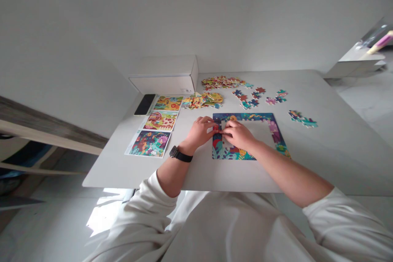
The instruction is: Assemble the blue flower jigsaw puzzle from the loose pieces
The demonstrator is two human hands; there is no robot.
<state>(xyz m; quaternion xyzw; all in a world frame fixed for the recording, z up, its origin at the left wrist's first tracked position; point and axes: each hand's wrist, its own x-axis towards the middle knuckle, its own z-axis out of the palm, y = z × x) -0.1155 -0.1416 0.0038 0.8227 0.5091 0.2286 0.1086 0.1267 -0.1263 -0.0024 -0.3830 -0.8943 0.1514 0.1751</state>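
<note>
A jigsaw puzzle (pixel 219 153) lies on the white table, its colourful border joined into a frame around a pale middle. At its left border my left hand (pixel 200 132), a black watch on the wrist, has its fingers closed at a small red and blue puzzle piece (pixel 216 128). My right hand (pixel 238 135) reaches over the inside of the frame and pinches at the same piece, fingertips meeting those of the left. The fingers partly cover the piece, so how it sits in the border is hard to see.
Behind the puzzle lie a pile of loose pieces (pixel 222 82), yellow pieces (pixel 204 100) and scattered blue pieces (pixel 241 99). More pieces (pixel 302 118) lie right. Picture sheets (pixel 152 144), a phone (pixel 145 104) and a white box (pixel 162 84) occupy the left.
</note>
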